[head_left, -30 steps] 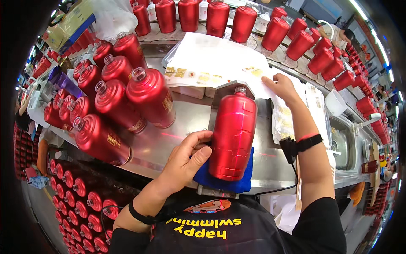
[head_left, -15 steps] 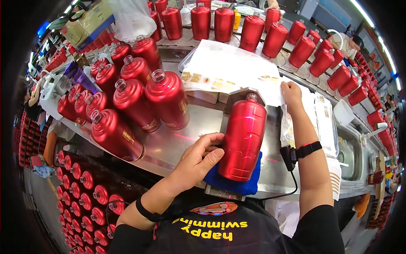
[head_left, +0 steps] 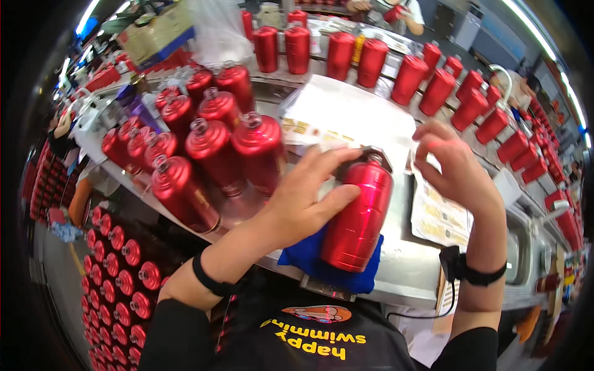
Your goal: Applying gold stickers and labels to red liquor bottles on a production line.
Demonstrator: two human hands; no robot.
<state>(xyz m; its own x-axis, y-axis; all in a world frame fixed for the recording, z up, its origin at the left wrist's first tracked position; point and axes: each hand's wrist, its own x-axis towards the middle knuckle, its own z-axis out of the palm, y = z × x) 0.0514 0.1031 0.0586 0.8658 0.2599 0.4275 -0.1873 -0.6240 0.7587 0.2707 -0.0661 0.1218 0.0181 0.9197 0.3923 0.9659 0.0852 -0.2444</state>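
Right at the front edge of the steel workbench (head_left: 402, 272) a glossy red metal bottle (head_left: 357, 216) lies tilted on a folded blue cloth (head_left: 309, 260), its dark neck end pointing away from the person. It looks rigid and smooth, probably slick under bare skin and likely to roll on its round side, so the broad middle of the body seems the safest place to take it, with the cloth as a cushion. The left hand (head_left: 306, 198) is spread fairly wide, palm over the upper half of the bottle, fingers reaching toward the neck and the thumb laid across the body; it steadies the bottle rather than wrapping round it. The right hand (head_left: 455, 167) hovers just beside the neck with fingers loosely curled and holds nothing that can be made out. Behind lie white sheets of stickers (head_left: 346, 117), to the left a cluster of upright red bottles (head_left: 213, 148), and more stand in a row (head_left: 433, 80) along the back.
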